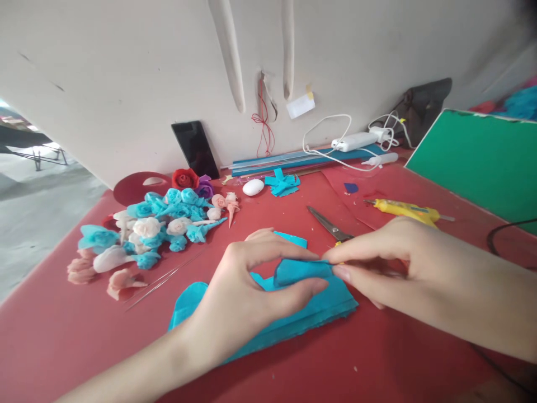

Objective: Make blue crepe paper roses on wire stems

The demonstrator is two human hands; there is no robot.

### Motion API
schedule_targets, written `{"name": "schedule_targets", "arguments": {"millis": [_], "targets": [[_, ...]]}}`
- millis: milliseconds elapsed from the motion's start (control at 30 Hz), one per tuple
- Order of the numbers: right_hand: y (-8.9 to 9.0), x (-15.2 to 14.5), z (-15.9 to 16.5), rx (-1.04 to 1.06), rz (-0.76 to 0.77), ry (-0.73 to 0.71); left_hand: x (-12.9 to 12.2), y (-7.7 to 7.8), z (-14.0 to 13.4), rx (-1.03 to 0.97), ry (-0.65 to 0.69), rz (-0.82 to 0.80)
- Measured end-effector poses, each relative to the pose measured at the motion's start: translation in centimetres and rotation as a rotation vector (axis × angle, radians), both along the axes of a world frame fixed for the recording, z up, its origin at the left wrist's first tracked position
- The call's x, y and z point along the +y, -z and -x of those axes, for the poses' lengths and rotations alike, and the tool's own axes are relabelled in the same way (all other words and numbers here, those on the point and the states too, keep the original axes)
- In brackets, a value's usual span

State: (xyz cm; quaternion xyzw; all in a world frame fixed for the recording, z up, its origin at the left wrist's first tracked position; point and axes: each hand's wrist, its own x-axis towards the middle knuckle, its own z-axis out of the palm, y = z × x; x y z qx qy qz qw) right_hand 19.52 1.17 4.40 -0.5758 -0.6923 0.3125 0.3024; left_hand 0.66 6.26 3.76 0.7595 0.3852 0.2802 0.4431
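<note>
A small folded piece of blue crepe paper (300, 270) is held between my two hands, above a stack of the same paper. The thumb and index finger of my left hand (247, 280) curve around it from the left. At its right end, my right hand (390, 254) pinches it between thumb and fingertips. Below lies the blue paper stack (310, 314), partly covered by my left hand and wrist. Scissors (329, 224) lie just beyond my right fingers, blades pointing away to the left, with most of the handles hidden.
Blue, white and pink paper flowers (168, 215) are heaped on the left of the red table (268, 378). Thin wires (163, 282) lie beside them. A yellow glue gun (405, 211) rests at right. Behind are a phone (195, 148), a white egg-shaped object (253, 187) and a power strip (354, 141).
</note>
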Motion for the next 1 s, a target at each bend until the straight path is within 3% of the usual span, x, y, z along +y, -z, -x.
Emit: {"name": "schedule_targets", "arguments": {"millis": [200, 767, 900, 1000], "targets": [[-0.2, 0.1, 0.5, -0.173, -0.036, -0.036, -0.1, 0.2, 0.1, 0.000, -0.013, -0.001], [0.1, 0.7, 0.5, -0.260, 0.014, -0.051, 0.3, 0.7, 0.0, -0.028, -0.006, 0.102], [-1.8, 0.7, -0.3, -0.294, -0.159, 0.084, 1.2, 0.8, 0.0, -0.058, -0.062, 0.108], [-3.3, 0.7, -2.4, -0.393, -0.272, 0.355, 1.8, 0.9, 0.1, -0.128, -0.128, 0.144]]}}
